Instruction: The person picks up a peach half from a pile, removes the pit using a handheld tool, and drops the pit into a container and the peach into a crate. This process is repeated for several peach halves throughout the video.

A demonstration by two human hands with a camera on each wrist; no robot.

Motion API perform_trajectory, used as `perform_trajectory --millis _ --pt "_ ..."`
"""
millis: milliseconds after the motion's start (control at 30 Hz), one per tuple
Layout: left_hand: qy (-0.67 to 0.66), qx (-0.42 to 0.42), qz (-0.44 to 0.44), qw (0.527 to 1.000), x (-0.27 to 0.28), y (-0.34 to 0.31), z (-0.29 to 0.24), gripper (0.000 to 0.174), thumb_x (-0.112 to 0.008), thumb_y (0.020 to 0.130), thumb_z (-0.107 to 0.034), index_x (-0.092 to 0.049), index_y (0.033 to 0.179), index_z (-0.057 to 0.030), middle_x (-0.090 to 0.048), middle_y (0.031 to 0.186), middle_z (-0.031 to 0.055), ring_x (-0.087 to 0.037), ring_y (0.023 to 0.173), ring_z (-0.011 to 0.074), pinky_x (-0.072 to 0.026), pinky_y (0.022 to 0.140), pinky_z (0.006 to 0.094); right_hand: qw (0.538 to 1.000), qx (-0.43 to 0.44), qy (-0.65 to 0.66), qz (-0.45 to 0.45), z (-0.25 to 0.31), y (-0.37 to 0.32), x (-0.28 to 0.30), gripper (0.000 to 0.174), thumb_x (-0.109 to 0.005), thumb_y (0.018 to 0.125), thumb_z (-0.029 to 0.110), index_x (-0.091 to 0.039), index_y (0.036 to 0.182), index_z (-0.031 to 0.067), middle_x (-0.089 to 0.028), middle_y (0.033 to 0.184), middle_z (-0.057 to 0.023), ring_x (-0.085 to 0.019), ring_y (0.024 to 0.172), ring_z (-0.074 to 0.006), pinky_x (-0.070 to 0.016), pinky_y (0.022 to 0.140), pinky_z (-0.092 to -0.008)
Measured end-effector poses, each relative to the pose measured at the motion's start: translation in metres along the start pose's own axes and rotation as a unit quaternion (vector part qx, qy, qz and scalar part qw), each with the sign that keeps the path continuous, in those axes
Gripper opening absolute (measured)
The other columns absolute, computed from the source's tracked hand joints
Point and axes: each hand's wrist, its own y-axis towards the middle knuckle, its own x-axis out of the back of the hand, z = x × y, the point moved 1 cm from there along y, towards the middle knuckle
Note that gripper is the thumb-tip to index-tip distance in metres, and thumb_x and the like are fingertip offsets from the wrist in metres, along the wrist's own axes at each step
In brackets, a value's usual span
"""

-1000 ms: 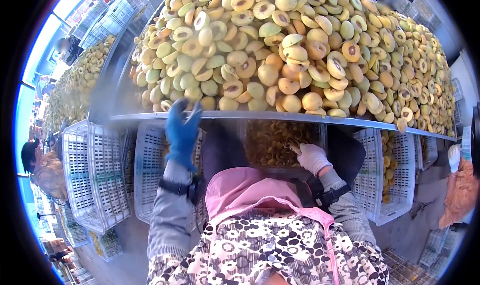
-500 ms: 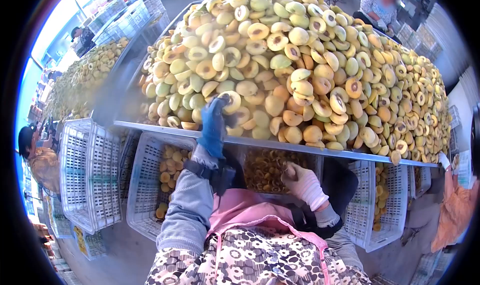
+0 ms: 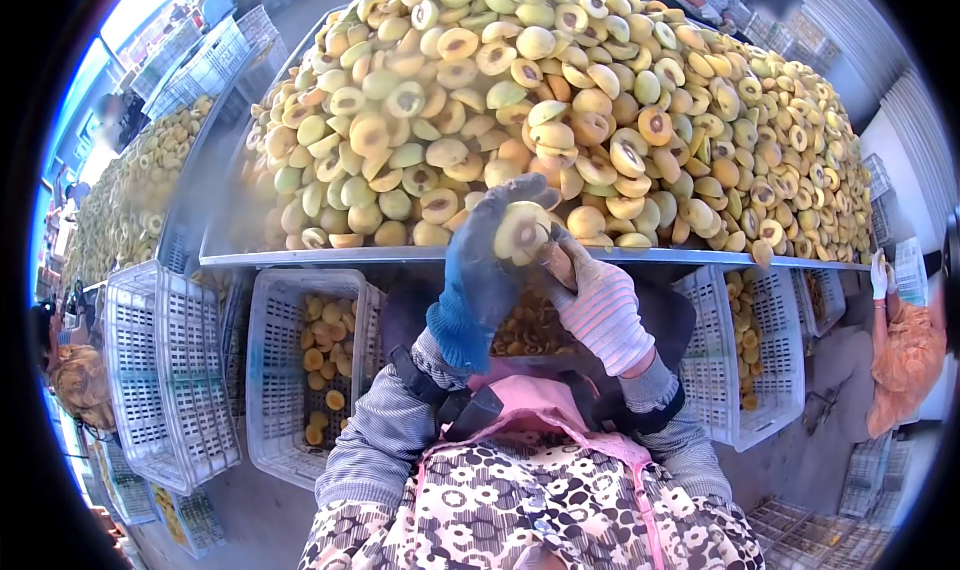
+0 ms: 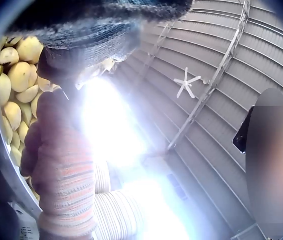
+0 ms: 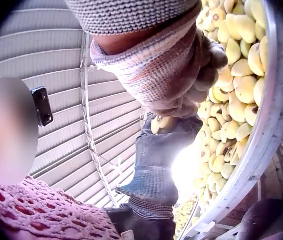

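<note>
My left hand (image 3: 472, 280), in a blue glove with dark fingers, holds a yellow-green apricot half (image 3: 521, 234), its cut face and brown centre showing. Close against it is my right hand (image 3: 605, 315), in a pale striped glove, its fingers curled around a small thin tool. The tool's narrow tip (image 4: 64, 94) shows in the left wrist view, while its handle is hidden in the glove. In the right wrist view the apricot's edge peeks out between the two gloves. Both hands are over the near edge of a metal table heaped with apricot halves (image 3: 590, 130).
The table's metal rim (image 3: 330, 258) runs just beyond my hands. Below them, brown pits (image 3: 530, 332) lie in a container between my knees. White plastic crates (image 3: 262, 370) stand left and right, some holding apricot halves (image 3: 328, 340). Other people sit around, one in orange (image 3: 905, 360) at right.
My left hand reached from the rim to the heap, took an apricot half, and brought it back to the middle. My right hand rose from above the pits to meet it.
</note>
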Motion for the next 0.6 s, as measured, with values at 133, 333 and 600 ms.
perform_trajectory --millis 133,333,600 --pt "0.281 -0.141 0.013 0.949 -0.004 -0.006 0.01 0.051 -0.04 0.098 -0.037 -0.046 0.129 0.0032 -0.054 0.122 0.0235 -0.055 0.114 0.0297 -0.0518 0.089 0.0351 1.0 -0.016 -0.006 0.017 -0.006 -0.004 -0.001 0.058 -0.06 0.085 0.027 -0.038 0.137 0.0129 -0.063 0.072 -0.0187 -0.064 0.071 -0.037 -0.0488 0.065 -0.0439" --pt "0.457 -0.25 0.048 0.852 -0.001 -0.012 0.021 0.047 -0.035 0.101 -0.036 -0.043 0.127 0.0019 -0.051 0.126 0.0213 -0.054 0.115 0.0326 -0.0518 0.09 0.042 0.999 -0.026 0.023 0.012 -0.011 -0.012 -0.005 0.058 -0.06 0.084 0.025 -0.039 0.137 0.0132 -0.064 0.073 -0.0189 -0.063 0.073 -0.0377 -0.0487 0.066 -0.0445" --pt "0.328 -0.147 -0.069 0.931 0.001 -0.013 0.034 0.051 -0.032 0.101 -0.042 -0.051 0.119 0.003 -0.06 0.112 0.02 -0.062 0.095 0.0285 -0.0539 0.083 0.0381 0.996 -0.066 0.057 -0.012 -0.023 -0.016 -0.029 0.046 -0.066 0.08 0.022 -0.055 0.12 0.0036 -0.064 0.083 -0.0224 -0.063 0.079 -0.0402 -0.051 0.07 -0.0438"
